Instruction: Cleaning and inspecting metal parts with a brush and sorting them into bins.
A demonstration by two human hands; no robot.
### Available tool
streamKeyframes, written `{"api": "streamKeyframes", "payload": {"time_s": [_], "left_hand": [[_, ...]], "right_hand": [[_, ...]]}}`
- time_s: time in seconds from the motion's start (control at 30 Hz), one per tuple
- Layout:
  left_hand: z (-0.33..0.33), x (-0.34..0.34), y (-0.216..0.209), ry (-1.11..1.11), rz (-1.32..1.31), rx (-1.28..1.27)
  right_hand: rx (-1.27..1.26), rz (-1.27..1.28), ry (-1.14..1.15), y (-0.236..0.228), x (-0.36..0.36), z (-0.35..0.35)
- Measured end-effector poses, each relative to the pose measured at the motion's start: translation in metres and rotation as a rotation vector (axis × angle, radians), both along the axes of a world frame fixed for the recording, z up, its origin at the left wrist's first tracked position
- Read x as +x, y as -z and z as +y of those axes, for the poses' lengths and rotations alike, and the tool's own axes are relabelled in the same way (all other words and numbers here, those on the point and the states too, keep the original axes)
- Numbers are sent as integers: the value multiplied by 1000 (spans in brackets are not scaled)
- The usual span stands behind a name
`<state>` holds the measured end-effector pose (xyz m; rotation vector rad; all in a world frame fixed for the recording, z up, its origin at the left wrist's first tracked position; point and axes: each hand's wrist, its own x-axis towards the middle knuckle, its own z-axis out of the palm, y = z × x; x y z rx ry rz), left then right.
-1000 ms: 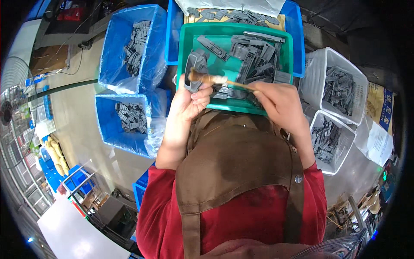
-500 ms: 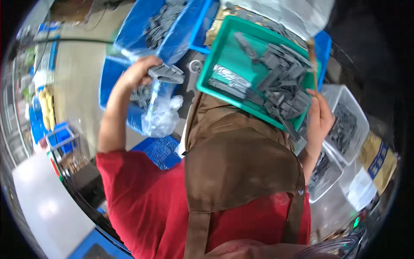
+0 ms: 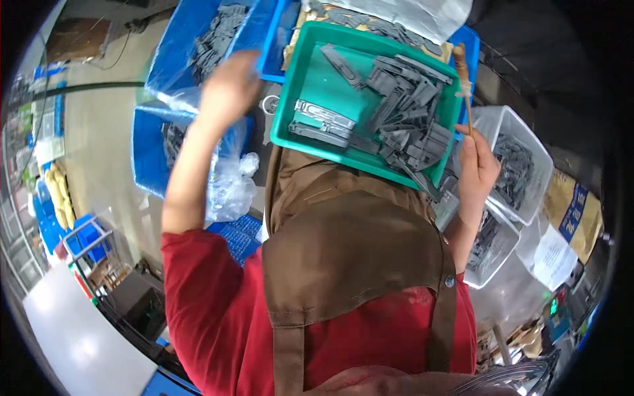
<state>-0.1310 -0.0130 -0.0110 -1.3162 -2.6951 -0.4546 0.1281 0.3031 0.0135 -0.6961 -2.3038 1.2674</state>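
Observation:
A green tray (image 3: 317, 86) lies in front of my apron, with a heap of dark grey plastic parts (image 3: 409, 112) toward its right side. A few more parts, one of them shiny, lie at its lower left. My left hand (image 3: 231, 86) is over the near end of a blue bin (image 3: 168, 63) lined with blue plastic; motion blurs its fingers, and no part shows in it. At the tray's right edge, my right hand (image 3: 479, 165) is closed around the lower end of a thin brown stick (image 3: 467, 105), whose upper end is thicker.
Another blue bin (image 3: 145, 148) with a clear plastic bag (image 3: 234, 188) stands at the left. White tubs (image 3: 538, 191) of dark parts stand on the right, beside a tan sack (image 3: 571, 218). Behind the tray is a blue crate (image 3: 272, 56) with grey parts and white sheeting.
My left hand has moved up and right toward the far blue bin, and the grey parts it held no longer show in it. My right hand keeps the stick.

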Motion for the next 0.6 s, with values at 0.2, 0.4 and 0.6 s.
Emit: {"api": "streamKeyframes", "payload": {"time_s": [0.2,0.4,0.6], "left_hand": [[165,44,55,125,-389,-105],[179,57,82,76,-447,-42],[145,58,75,32,-1045,127]], "right_hand": [[-48,-3,38,-7,4,-5],[2,0,55,1,20,-1],[-10,22,37,7,16,-1]]}}
